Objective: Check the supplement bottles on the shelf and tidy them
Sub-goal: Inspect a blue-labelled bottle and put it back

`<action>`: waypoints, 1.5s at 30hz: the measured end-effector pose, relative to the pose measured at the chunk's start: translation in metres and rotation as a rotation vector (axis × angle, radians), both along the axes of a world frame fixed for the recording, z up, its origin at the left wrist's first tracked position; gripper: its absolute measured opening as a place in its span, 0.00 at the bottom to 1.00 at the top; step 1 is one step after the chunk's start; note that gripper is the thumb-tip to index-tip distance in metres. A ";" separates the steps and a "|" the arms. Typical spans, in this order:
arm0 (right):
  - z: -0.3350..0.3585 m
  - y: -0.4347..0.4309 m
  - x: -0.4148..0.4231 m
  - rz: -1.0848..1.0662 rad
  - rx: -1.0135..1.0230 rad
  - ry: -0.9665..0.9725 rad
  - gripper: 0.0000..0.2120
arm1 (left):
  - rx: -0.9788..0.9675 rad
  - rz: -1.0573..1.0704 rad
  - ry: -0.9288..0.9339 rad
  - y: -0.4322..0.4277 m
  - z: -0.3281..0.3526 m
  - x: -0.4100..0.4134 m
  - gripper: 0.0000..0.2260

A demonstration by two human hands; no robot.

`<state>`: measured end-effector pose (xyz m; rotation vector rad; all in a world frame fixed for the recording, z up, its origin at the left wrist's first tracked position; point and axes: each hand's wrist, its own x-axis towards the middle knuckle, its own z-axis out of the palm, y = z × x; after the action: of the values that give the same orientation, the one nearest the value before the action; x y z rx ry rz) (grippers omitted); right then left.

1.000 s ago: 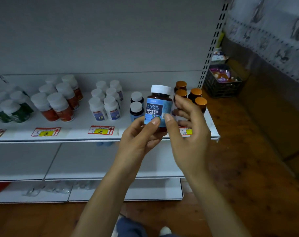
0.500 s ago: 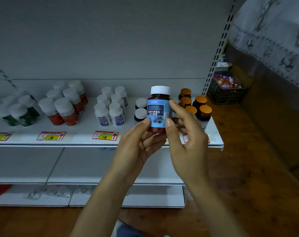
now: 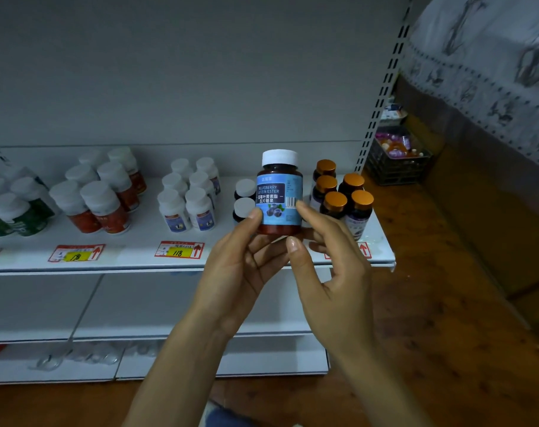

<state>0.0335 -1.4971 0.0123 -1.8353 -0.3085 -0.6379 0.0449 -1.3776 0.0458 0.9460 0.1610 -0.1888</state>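
The left hand (image 3: 243,266) grips the blueberry lutein ester bottle (image 3: 279,192) low down, thumb pressed on the label's lower left edge and fingers curled under the base. The right hand (image 3: 330,272) pinches its other side, index fingertip on the barcode and thumb at the bottom rim, the remaining fingers loosely bent behind. The bottle is upright with its white cap on, held in the air just in front of the white shelf (image 3: 145,241). Behind it on the shelf stand two dark white-capped bottles (image 3: 245,198), with orange-capped bottles (image 3: 342,192) to the right and blue-labelled white bottles (image 3: 191,195) to the left. Red-and-yellow price tags (image 3: 179,249) line the shelf edge
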 end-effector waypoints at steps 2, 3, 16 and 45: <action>0.002 -0.001 -0.001 -0.002 0.003 -0.005 0.19 | 0.018 -0.005 -0.024 -0.001 0.001 -0.001 0.18; 0.004 -0.001 -0.001 -0.001 0.007 -0.009 0.20 | 0.028 -0.003 -0.037 -0.001 0.002 -0.001 0.18; 0.018 0.000 0.014 0.090 -0.084 0.033 0.26 | 0.014 0.079 -0.092 0.005 0.004 -0.001 0.19; 0.000 0.013 0.021 0.094 -0.209 0.076 0.24 | 0.089 0.206 -0.073 0.019 -0.013 0.008 0.23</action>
<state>0.0545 -1.4845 0.0123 -2.0261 -0.4214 -0.4845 0.0531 -1.3589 0.0328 1.0164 0.1994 0.0434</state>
